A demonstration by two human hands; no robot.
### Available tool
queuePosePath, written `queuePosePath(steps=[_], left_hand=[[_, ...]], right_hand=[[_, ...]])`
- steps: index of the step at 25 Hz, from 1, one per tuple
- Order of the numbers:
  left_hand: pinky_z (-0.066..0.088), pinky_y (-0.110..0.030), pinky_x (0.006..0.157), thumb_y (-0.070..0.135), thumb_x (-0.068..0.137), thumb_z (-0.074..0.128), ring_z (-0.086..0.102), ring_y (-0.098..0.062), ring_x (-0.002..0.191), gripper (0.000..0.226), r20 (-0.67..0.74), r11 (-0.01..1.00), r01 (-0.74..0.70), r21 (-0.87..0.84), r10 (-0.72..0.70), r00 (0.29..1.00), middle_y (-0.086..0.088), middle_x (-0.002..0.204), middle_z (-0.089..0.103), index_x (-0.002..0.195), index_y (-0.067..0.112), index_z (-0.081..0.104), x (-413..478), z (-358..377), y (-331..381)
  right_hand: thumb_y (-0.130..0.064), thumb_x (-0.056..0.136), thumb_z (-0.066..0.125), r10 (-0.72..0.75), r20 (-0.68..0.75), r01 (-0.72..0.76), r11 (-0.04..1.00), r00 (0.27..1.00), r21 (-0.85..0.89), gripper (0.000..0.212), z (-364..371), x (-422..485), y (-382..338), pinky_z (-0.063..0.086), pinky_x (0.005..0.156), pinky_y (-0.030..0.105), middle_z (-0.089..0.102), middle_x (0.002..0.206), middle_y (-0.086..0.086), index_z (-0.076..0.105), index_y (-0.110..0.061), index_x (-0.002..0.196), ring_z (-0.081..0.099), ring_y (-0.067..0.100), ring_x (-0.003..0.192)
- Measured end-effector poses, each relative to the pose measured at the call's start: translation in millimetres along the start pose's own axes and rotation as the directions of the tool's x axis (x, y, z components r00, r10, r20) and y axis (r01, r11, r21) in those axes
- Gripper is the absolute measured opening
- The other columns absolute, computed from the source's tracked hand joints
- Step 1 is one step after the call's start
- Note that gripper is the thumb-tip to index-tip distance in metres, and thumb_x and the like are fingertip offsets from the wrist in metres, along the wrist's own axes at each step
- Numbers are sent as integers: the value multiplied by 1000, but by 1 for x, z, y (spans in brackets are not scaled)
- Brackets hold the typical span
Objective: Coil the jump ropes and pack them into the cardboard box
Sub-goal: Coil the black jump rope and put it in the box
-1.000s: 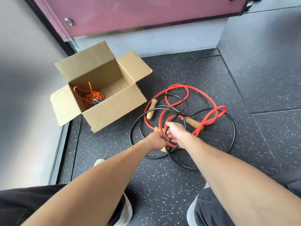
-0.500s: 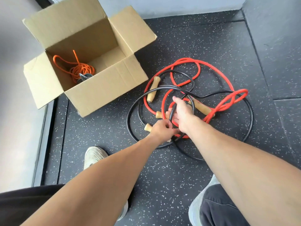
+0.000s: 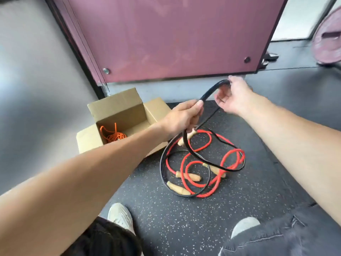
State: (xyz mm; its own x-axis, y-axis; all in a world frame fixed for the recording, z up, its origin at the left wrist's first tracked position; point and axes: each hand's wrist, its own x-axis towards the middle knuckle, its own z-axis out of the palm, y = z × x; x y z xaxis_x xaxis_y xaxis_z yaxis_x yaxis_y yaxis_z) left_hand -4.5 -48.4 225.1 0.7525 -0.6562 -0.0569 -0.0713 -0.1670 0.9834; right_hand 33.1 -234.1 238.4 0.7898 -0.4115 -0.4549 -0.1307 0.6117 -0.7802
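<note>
Fingers [image 3: 194, 108]: left hand [image 3: 180, 120], right hand [image 3: 234, 97] hold black rope [image 3: 208, 91] beside cardboard box [image 3: 118, 109].

The black jump rope [image 3: 208, 93] is glossy and plain, the red jump rope [image 3: 230, 156] an even bright red. Their wooden handles [image 3: 178, 188] are pale tan. The cardboard box [image 3: 118, 109], far left, is plain brown and holds an orange rope [image 3: 114, 135]. The floor mat [image 3: 166, 218] is dark grey, speckled white. The far panel [image 3: 175, 34] is dusky maroon, and the near shoe [image 3: 120, 215] is off-white.

The black jump rope [image 3: 211, 89] looked glossy and smooth, the red jump rope [image 3: 230, 156] matt. Their handles [image 3: 178, 188] were turned wood. The cardboard box [image 3: 118, 109] was matt, the floor [image 3: 184, 228] speckled rubber.
</note>
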Motion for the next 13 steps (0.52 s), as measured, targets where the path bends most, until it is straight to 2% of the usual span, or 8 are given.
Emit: queuePosePath(steps=[2,4,6,8,9,10,13], left_hand=[[27,-27,47,24,109,31,26,-9,45,31,128,995,-95,9,93,987,3,57,28,81,12,37,-24,4,41],[34,-30,49,30,105,35,28,-12,45,32,217,983,-183,25,173,961,-1,57,28,77,14,36,-60,6,77],[45,-36,59,46,98,34,41,-19,44,44,238,991,-133,22,124,963,-7,52,37,71,13,42,-76,-10,88],[49,-39,69,69,91,25,58,-27,53,71,276,998,2,59,-19,961,-15,57,58,70,8,55,-82,-31,94],[50,-37,70,74,90,22,63,-30,60,79,275,993,69,92,-91,957,-19,65,66,72,7,60,-81,-39,90],[52,-35,69,72,93,26,66,-31,64,78,238,986,103,130,-132,962,-20,70,69,73,7,64,-77,-42,83],[54,-30,66,40,102,49,68,-24,68,39,-9,950,126,286,-129,992,-7,72,71,82,10,64,-64,-29,46]], right_hand=[[-26,102,47,-61,59,56,995,996,85,26,17,-31,-51,51,64,24,63,56,2,50,-13,80,59,14,53],[-24,103,45,-151,74,140,980,986,138,21,22,-67,-95,52,56,22,61,55,2,47,-13,86,59,13,45],[-28,104,46,-178,25,176,982,984,73,23,20,-82,-117,49,47,18,54,46,-3,47,-16,85,51,9,34],[-32,106,45,-218,21,219,974,976,-66,30,18,-97,-121,41,41,14,40,42,-5,49,-16,81,38,7,27],[-35,106,43,-222,53,227,964,974,-139,32,19,-102,-114,36,39,14,36,43,-5,52,-14,84,34,7,27],[-39,107,42,-212,93,228,951,973,-209,34,21,-105,-104,33,38,15,33,43,-5,54,-12,90,31,8,28],[-51,106,36,-149,306,278,857,940,-434,47,12,-106,-61,31,38,18,29,43,-6,60,-10,109,26,10,31]])
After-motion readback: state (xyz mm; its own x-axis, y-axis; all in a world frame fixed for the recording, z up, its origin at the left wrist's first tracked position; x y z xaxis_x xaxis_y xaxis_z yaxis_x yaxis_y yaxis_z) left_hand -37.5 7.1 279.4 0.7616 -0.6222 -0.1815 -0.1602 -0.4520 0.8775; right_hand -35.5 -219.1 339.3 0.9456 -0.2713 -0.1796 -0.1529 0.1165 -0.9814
